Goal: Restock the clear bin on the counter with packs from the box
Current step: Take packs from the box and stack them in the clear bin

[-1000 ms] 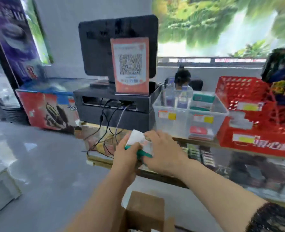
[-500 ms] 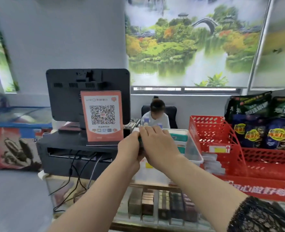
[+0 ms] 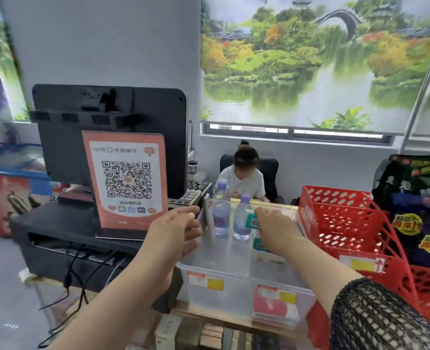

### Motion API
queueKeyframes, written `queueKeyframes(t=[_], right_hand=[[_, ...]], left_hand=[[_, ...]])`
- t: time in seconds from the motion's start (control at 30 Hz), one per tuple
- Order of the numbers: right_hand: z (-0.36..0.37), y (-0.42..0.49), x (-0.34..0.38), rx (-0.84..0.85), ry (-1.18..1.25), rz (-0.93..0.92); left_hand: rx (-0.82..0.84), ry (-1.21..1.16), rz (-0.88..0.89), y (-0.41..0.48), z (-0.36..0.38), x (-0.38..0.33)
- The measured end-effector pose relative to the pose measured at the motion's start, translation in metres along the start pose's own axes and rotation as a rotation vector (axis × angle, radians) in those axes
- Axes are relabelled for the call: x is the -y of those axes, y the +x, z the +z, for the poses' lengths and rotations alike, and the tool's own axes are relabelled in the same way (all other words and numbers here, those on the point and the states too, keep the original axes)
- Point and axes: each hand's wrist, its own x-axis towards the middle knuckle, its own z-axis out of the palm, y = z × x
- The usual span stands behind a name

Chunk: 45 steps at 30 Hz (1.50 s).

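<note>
Gently seat the green pack, pinched by the right hand, squarely inside the clear bin. Grip of the left hand: cannot tell.
</note>
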Motion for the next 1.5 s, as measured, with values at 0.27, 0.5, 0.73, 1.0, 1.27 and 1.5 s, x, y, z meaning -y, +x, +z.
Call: queueKeyframes(t=[0.27, 0.5, 0.73, 1.0, 1.27, 1.5], right_hand=[[0.064, 0.022, -0.014, 0.326, -0.329, -0.256], [0.092, 0.034, -0.009, 0.405, -0.560, -0.367], [0.102, 0.033, -0.008, 0.562, -0.450, -0.422], [0.099, 0.028, -0.010, 0.598, -0.467, -0.467], [0.093, 0.029, -0.016, 0.648, -0.382, -0.356], [0.049, 0.031, -0.005, 0.460, -0.194, -0.232]], left_hand=[[0.005, 0.156, 0.055, 0.022, 0.003, 0.018], [0.058, 0.184, 0.100, 0.036, 0.027, 0.022], [0.084, 0.174, 0.094, 0.039, 0.027, 0.029], [0.089, 0.186, 0.088, 0.039, 0.023, 0.032], [0.088, 0.195, 0.080, 0.041, 0.015, 0.035], [0.098, 0.216, 0.067, 0.040, 0.012, 0.035]])
